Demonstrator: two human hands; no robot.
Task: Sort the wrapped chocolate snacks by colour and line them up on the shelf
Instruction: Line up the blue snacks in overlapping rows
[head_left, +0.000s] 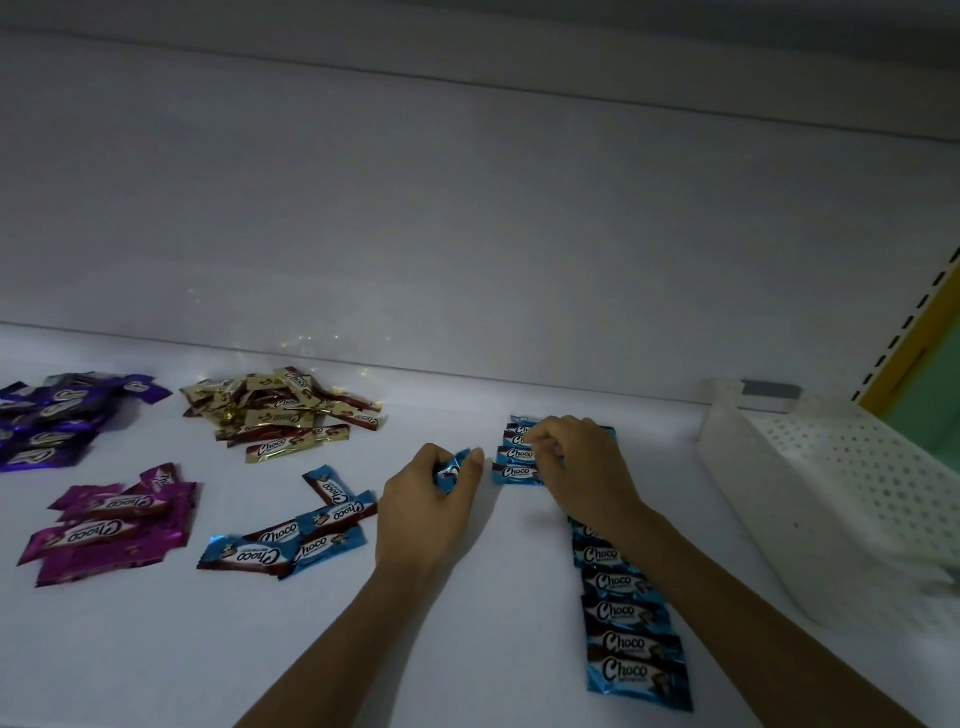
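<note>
Left hand (431, 501) grips a blue snack (451, 472); right hand (582, 467) touches the blue row (623, 613).

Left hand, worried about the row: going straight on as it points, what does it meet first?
Likely the back wall: the left hand, gripping a blue snack, points just left of the blue row, though depth is unclear.

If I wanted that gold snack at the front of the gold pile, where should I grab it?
Probably pinch the gold snack across its narrow middle, coming from above on the near side: it lies flat and its near long edge faces bare shelf.
</note>
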